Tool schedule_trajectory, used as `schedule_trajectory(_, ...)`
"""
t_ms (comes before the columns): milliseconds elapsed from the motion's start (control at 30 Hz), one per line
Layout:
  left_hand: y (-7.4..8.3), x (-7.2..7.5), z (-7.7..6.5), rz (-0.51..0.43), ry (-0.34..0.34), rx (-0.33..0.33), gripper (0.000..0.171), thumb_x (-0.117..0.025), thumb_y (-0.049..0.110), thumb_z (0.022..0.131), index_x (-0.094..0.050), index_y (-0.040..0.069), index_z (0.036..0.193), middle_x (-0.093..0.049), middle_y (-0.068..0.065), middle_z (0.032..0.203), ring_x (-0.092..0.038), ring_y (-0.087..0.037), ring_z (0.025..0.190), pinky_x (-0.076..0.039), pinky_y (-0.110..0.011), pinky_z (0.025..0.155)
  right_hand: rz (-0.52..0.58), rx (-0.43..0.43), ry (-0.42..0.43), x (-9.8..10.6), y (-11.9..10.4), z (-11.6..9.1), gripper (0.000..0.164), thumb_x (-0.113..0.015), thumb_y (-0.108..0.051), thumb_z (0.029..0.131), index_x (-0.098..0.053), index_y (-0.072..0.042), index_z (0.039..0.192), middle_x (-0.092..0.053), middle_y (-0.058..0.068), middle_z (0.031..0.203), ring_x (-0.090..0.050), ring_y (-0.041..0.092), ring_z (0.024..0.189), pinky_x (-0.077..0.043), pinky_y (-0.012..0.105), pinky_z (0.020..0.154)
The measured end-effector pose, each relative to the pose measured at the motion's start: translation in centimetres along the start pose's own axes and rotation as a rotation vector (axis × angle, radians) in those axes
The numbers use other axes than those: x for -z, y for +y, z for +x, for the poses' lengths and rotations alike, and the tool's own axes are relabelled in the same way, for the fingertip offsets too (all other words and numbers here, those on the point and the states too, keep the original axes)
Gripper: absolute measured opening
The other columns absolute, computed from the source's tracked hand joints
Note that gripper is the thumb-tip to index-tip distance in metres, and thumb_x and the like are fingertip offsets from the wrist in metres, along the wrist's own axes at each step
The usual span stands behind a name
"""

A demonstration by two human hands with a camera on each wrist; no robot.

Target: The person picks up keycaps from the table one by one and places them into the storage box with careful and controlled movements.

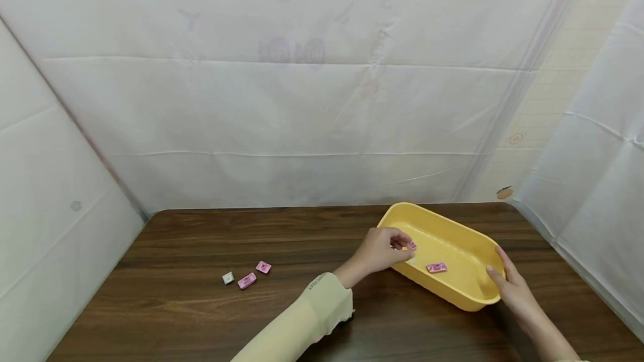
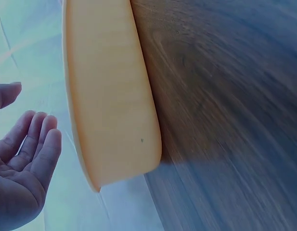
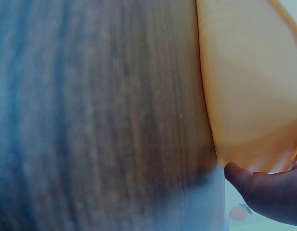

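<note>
A yellow plastic basin (image 1: 468, 256) stands at the right of the table, set at a slant. My right hand (image 1: 515, 295) grips its right end at the rim; in the right wrist view a digit (image 3: 244, 180) lies against the end wall. Over the basin's left side hovers my left hand (image 1: 384, 247), fingers loosely bent and thumb apart, with nothing between them in the left wrist view (image 2: 28, 163). Just past its fingertips shows a small pink block (image 1: 413, 245), partly covered by them. Another pink patterned block (image 1: 436, 267) lies on the basin floor.
Left of the basin, two pink blocks (image 1: 247, 280) (image 1: 264, 267) and a small white block (image 1: 228, 278) lie on the dark wooden table (image 1: 166, 312). Pale printed cloth (image 1: 302, 127) hangs behind the table and along both sides.
</note>
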State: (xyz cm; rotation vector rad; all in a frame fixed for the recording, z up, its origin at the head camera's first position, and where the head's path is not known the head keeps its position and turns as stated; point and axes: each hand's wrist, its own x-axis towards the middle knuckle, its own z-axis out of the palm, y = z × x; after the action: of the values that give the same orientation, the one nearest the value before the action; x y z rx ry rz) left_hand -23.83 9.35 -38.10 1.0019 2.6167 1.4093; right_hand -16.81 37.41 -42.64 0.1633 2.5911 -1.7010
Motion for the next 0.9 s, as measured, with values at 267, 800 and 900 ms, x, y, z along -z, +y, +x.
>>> schedule_trajectory(267,-0.8,1.2,-1.0,-0.019,-0.007,0.047,0.023,-0.071,0.016,0.079,-0.068,0.002,0.098,-0.066,-0.004,0.088,-0.056,-0.004,0.074,-0.044,-0.014,0.067,0.007,0.013,0.005,0.0,0.1,0.1,0.066,-0.032,-0.028,0.1,0.014,-0.008,0.143,0.02,0.025,0.144,0.017,0.039,0.13,0.004,0.057,0.103)
schedule_trajectory(800,-2.7,4.6,-3.7,-0.011,0.015,0.093,0.027,-0.069,0.016,0.081,-0.065,0.002,0.103,-0.066,-0.009,0.097,-0.061,-0.019,0.085,-0.048,-0.022,0.071,-0.001,0.012,0.001,0.1,0.0,0.2,0.067,-0.032,-0.03,0.1,0.015,-0.007,0.143,0.02,0.025,0.144,0.019,0.039,0.13,0.004,0.057,0.103)
schedule_trajectory(900,-3.0,5.2,-4.3,-0.01,0.027,0.096,0.027,-0.069,0.017,0.081,-0.065,0.002,0.104,-0.066,-0.01,0.1,-0.061,-0.021,0.087,-0.048,-0.025,0.074,0.001,0.014,0.003,0.2,0.0,0.2,0.067,-0.031,-0.03,0.1,0.015,-0.007,0.142,0.02,0.025,0.144,0.019,0.038,0.13,0.005,0.057,0.103)
